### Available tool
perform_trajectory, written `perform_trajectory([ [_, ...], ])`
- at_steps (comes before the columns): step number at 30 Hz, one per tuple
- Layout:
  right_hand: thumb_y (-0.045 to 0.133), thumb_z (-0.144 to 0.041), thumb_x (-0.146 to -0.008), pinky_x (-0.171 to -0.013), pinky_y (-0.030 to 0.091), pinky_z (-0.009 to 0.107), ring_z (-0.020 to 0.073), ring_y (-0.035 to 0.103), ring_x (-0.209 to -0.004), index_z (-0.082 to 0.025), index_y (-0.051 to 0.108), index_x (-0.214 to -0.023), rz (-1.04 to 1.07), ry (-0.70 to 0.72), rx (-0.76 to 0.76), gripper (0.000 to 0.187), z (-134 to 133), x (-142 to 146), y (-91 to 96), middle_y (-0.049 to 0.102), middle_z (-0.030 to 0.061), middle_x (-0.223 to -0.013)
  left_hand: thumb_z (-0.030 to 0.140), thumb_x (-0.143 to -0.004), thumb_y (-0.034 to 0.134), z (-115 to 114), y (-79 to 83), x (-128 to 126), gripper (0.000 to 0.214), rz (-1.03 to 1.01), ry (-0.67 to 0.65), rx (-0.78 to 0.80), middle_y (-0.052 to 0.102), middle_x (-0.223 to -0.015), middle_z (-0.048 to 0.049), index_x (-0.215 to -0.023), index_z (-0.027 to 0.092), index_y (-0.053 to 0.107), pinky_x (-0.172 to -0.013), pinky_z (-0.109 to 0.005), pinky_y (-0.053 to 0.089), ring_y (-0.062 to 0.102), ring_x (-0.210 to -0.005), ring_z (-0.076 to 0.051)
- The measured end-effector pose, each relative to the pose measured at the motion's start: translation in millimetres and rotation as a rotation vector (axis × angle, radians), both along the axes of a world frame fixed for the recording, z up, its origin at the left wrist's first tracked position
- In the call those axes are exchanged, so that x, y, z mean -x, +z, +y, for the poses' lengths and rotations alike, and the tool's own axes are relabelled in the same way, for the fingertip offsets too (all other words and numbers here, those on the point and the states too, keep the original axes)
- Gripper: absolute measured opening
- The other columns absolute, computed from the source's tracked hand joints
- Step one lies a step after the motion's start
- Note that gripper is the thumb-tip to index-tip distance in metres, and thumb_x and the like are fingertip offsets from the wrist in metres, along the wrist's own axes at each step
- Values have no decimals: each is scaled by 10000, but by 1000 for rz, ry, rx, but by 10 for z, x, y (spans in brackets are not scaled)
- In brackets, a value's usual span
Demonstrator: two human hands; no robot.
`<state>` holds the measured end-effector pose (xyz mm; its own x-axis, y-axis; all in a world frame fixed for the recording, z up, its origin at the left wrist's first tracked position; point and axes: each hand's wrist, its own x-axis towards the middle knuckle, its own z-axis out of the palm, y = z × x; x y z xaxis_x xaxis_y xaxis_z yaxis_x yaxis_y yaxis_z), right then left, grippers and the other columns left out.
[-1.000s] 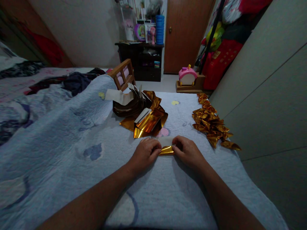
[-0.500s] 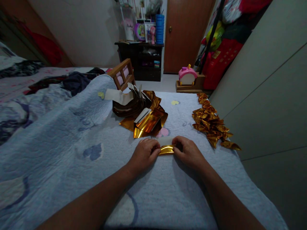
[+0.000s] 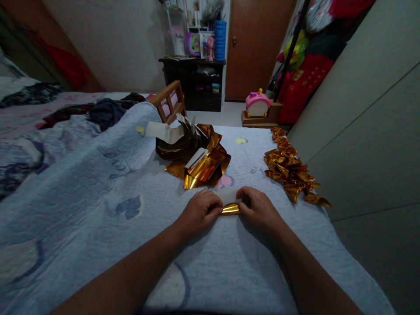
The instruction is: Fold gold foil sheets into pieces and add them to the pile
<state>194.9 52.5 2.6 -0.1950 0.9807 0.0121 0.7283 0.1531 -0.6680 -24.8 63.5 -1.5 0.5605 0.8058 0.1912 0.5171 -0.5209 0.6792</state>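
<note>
left hand point(image 3: 201, 211): pinching left end of gold-and-white paper point(image 3: 230, 209) | right hand point(image 3: 257, 208): pinching right end | paper: between hands, over quilt point(image 3: 226, 271) | beyond: gold-paper stack point(image 3: 205, 168) | right: folded gold pieces point(image 3: 287, 168)

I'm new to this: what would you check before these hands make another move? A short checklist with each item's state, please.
1. Left hand on the sheet: ok, fingers at its left end.
2. Right hand on it too: ok, at the other end.
3. Gold strip's far edge straight: not ok, it looks bowed.
4. Sheet's ends lined up: cannot tell, fingers cover them.
5. Folded pieces away from the right hand: ok, blanket shows between.
</note>
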Motion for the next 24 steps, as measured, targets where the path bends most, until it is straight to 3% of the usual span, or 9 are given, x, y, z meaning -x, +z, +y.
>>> perform_trajectory([
  [13, 490, -142, -730, -671, 378, 280, 175, 545, -711, -186, 606, -889, 13, 12, -14, 201, 17, -16, -39, 626, 34, -778, 150, -873, 652, 0, -99, 31, 44, -20, -91, -147, 657, -815, -35, -850, 173, 681, -757, -312, 400, 566, -811, -191],
  [24, 333, -342, -957, -680, 387, 299, 194, 562, -733, -200, 574, -805, 61, 34, -14, 319, 11, -23, 56, 608, 43, -756, 161, -874, 603, -37, -12, 19, 84, -40, -150, -104, 634, -840, -51, -800, 168, 642, -749, -305, 428, 567, -832, -191],
])
